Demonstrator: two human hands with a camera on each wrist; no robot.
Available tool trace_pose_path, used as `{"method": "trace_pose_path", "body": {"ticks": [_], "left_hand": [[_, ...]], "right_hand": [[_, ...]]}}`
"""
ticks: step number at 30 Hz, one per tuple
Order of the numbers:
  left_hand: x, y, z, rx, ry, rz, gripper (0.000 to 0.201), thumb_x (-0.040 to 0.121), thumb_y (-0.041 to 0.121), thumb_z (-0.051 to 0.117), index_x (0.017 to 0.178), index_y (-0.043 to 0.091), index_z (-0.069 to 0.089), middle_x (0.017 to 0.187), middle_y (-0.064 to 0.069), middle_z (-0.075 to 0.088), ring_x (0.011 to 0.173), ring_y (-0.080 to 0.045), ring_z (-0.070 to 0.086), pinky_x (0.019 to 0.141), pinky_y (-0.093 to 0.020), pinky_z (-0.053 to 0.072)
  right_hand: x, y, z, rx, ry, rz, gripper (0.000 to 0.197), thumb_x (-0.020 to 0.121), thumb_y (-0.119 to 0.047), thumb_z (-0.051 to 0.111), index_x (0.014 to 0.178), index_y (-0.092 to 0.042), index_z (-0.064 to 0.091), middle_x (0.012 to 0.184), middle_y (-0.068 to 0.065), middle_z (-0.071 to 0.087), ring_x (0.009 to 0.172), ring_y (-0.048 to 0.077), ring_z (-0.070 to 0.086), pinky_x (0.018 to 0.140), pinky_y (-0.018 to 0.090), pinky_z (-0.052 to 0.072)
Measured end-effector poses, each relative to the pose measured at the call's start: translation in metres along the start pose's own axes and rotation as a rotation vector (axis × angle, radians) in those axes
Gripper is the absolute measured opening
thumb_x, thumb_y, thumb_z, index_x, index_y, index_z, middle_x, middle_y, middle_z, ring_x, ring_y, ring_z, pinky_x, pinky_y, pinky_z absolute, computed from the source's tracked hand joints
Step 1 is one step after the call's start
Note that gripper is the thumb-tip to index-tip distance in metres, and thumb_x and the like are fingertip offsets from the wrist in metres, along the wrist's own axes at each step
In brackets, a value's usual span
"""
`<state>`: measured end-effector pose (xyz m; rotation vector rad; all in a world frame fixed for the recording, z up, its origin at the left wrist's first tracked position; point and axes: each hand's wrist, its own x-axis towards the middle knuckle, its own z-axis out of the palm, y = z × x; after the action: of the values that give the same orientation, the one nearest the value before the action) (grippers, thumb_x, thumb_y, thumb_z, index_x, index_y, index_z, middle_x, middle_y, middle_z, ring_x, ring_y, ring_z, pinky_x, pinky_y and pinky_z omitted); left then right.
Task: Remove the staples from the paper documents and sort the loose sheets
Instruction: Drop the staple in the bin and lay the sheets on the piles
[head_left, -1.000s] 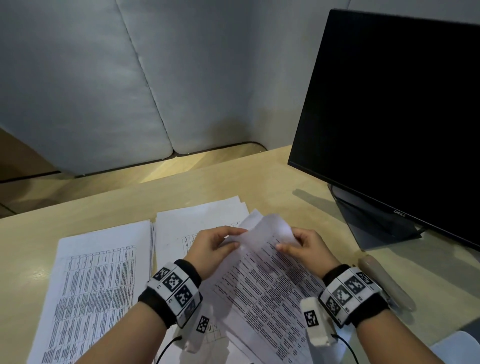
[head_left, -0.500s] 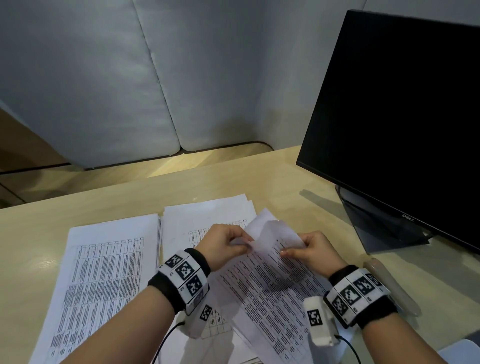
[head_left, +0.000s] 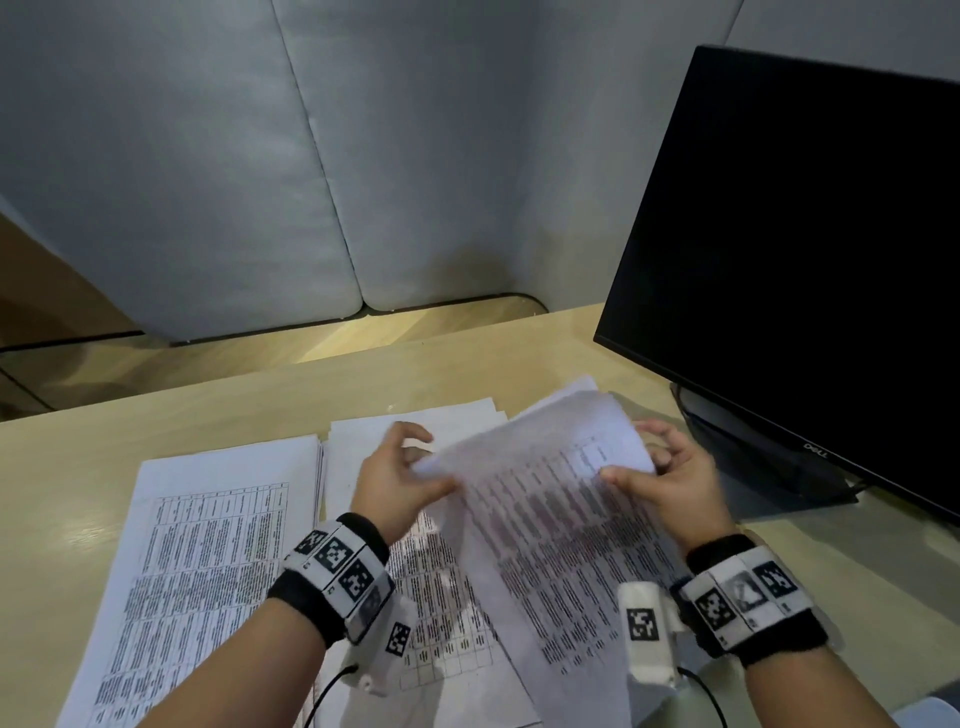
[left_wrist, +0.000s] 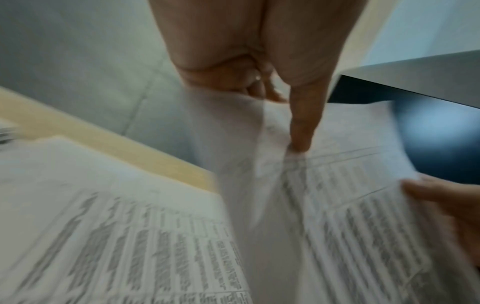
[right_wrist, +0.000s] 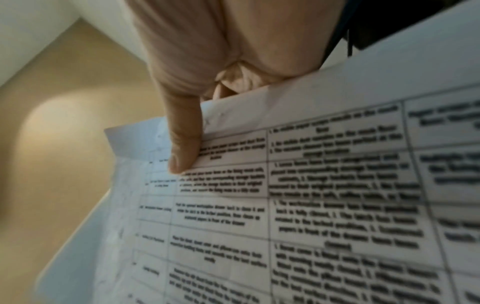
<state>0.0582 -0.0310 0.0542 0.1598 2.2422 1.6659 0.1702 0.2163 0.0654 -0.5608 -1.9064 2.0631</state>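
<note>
A printed sheet with table text (head_left: 545, 499) is held up over the wooden desk (head_left: 467, 364), blurred by motion. My left hand (head_left: 400, 478) grips its left edge, thumb (left_wrist: 300, 133) pressed on the paper, the index finger raised clear. My right hand (head_left: 667, 478) pinches the top right part, thumb (right_wrist: 184, 142) on the printed face and fingers behind. In the right wrist view a second sheet's corner (right_wrist: 122, 142) sticks out under the top sheet (right_wrist: 324, 185). No staple can be made out.
A stack of printed pages (head_left: 208, 545) lies at the left, another stack (head_left: 415, 415) behind my left hand, and a table page (head_left: 441, 613) under the lifted sheet. A dark Dell monitor (head_left: 779, 234) on its stand (head_left: 769, 467) fills the right. Grey padded panels (head_left: 208, 156) back the desk.
My hands have drawn apart: the right hand went right and up with the sheet, which now bows higher. The left index finger has come off the paper.
</note>
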Motion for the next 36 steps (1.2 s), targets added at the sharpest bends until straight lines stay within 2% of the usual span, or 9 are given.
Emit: {"method": "trace_pose_path", "body": {"ticks": [2, 5, 9, 17, 22, 27, 30, 33, 36], "left_hand": [[0.000, -0.006, -0.007, -0.272, 0.139, -0.092, 0.048, 0.066, -0.002, 0.078, 0.098, 0.022, 0.051, 0.087, -0.005, 0.065, 0.084, -0.021, 0.060, 0.072, -0.028, 0.049], [-0.006, 0.005, -0.001, -0.394, -0.070, -0.135, 0.061, 0.067, 0.003, 0.077, 0.120, 0.016, 0.049, 0.112, -0.003, 0.065, 0.105, -0.016, 0.060, 0.076, -0.022, 0.049], [-0.011, 0.043, 0.012, -0.332, -0.150, 0.023, 0.040, 0.071, -0.005, 0.070, 0.106, 0.012, 0.059, 0.092, 0.004, 0.073, 0.085, -0.009, 0.069, 0.074, -0.022, 0.057], [-0.026, 0.070, 0.006, -0.382, -0.022, 0.245, 0.029, 0.068, -0.014, 0.068, 0.085, 0.008, 0.067, 0.076, 0.009, 0.073, 0.073, -0.007, 0.069, 0.062, -0.020, 0.054], [-0.026, 0.050, 0.023, -0.353, -0.072, 0.115, 0.031, 0.070, -0.007, 0.070, 0.097, 0.007, 0.065, 0.089, -0.002, 0.072, 0.083, -0.014, 0.069, 0.063, -0.021, 0.054], [-0.024, 0.055, 0.027, -0.334, -0.089, 0.156, 0.026, 0.077, -0.002, 0.067, 0.087, 0.023, 0.066, 0.079, 0.015, 0.073, 0.077, -0.001, 0.067, 0.064, -0.017, 0.054], [-0.022, 0.054, 0.028, -0.338, -0.078, 0.176, 0.021, 0.079, 0.003, 0.065, 0.090, 0.021, 0.065, 0.079, 0.017, 0.072, 0.078, 0.000, 0.067, 0.065, -0.013, 0.052], [-0.021, 0.045, 0.033, -0.254, -0.086, 0.148, 0.016, 0.083, 0.013, 0.062, 0.091, 0.027, 0.063, 0.077, 0.015, 0.071, 0.076, 0.006, 0.064, 0.067, -0.011, 0.050], [-0.017, 0.038, 0.034, -0.162, -0.047, 0.100, 0.009, 0.086, 0.023, 0.060, 0.093, 0.022, 0.064, 0.076, 0.011, 0.067, 0.068, 0.001, 0.063, 0.064, -0.013, 0.050]], "right_hand": [[0.001, -0.009, -0.009, 0.077, 0.013, -0.029, 0.065, 0.052, -0.006, 0.080, 0.109, -0.026, 0.057, 0.078, 0.001, 0.074, 0.074, 0.011, 0.071, 0.060, 0.024, 0.056], [0.003, -0.017, -0.011, 0.124, -0.008, -0.052, 0.077, 0.036, -0.043, 0.091, 0.103, -0.014, 0.068, 0.094, 0.005, 0.074, 0.087, 0.019, 0.071, 0.068, 0.026, 0.057], [0.004, -0.029, -0.004, 0.175, 0.001, -0.106, 0.059, 0.032, -0.050, 0.091, 0.080, -0.020, 0.077, 0.086, 0.001, 0.075, 0.082, 0.015, 0.071, 0.067, 0.024, 0.056], [-0.010, -0.058, -0.007, 0.083, 0.011, -0.232, 0.048, 0.047, -0.054, 0.085, 0.079, -0.020, 0.073, 0.086, 0.002, 0.074, 0.083, 0.025, 0.068, 0.071, 0.035, 0.055], [-0.015, -0.028, 0.005, 0.009, 0.076, -0.108, 0.040, 0.061, -0.001, 0.075, 0.095, -0.017, 0.061, 0.082, -0.009, 0.073, 0.080, -0.003, 0.067, 0.064, 0.011, 0.051], [-0.015, -0.037, 0.006, 0.048, 0.075, -0.113, 0.042, 0.068, 0.020, 0.065, 0.098, -0.009, 0.060, 0.081, -0.016, 0.073, 0.079, -0.003, 0.067, 0.063, 0.010, 0.051], [-0.016, -0.045, 0.005, 0.060, 0.064, -0.139, 0.035, 0.069, 0.015, 0.066, 0.095, -0.008, 0.063, 0.084, -0.011, 0.074, 0.083, 0.003, 0.069, 0.066, 0.014, 0.052], [-0.013, -0.033, 0.006, 0.040, 0.121, -0.059, 0.036, 0.062, -0.010, 0.075, 0.097, -0.010, 0.068, 0.089, -0.007, 0.074, 0.086, 0.007, 0.069, 0.070, 0.018, 0.054], [-0.005, -0.015, -0.001, -0.052, 0.206, 0.034, 0.018, 0.073, -0.009, 0.072, 0.090, -0.016, 0.069, 0.082, -0.005, 0.074, 0.079, 0.010, 0.069, 0.073, 0.026, 0.053]]}}
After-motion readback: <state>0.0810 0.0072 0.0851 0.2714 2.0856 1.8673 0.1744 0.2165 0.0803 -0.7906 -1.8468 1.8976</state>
